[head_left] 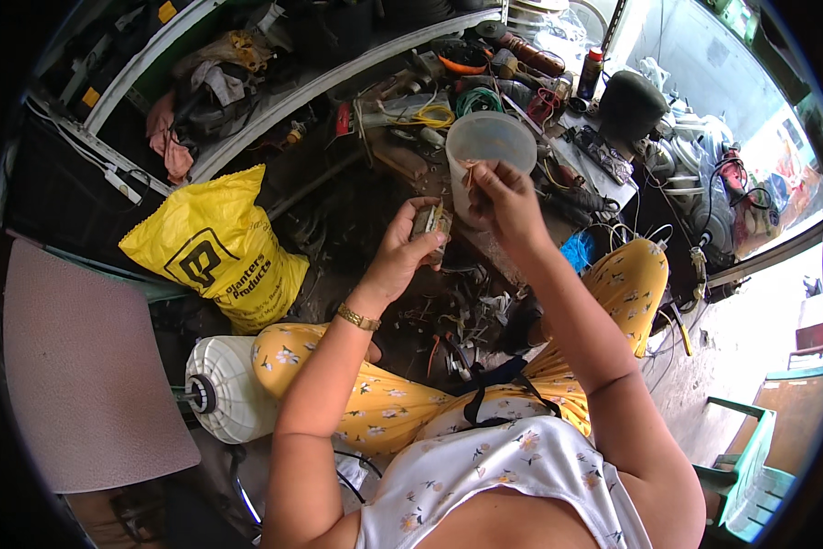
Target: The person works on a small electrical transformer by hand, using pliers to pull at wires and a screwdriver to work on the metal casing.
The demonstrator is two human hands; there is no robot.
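Observation:
My left hand (pixel 400 249) is closed round a small, flat, greyish block-like part (pixel 432 225) with some brownish bits at its top; its exact kind is unclear. To the right and slightly higher, my right hand (pixel 510 209) pinches a thin copper-coloured strip or wire (pixel 470 174) between thumb and fingertips. Just behind that hand stands a translucent plastic container (pixel 498 137), open at the top, and the hand covers part of its front. The two hands are apart, and both are raised above the cluttered floor.
A yellow printed sack (pixel 219 247) stands at the left, beside a round whitish container (pixel 233 389). Wires, tools and a spray can (pixel 590 73) crowd the back. A dark rounded object (pixel 633 102) sits behind right. A green plastic chair (pixel 750 476) is at lower right.

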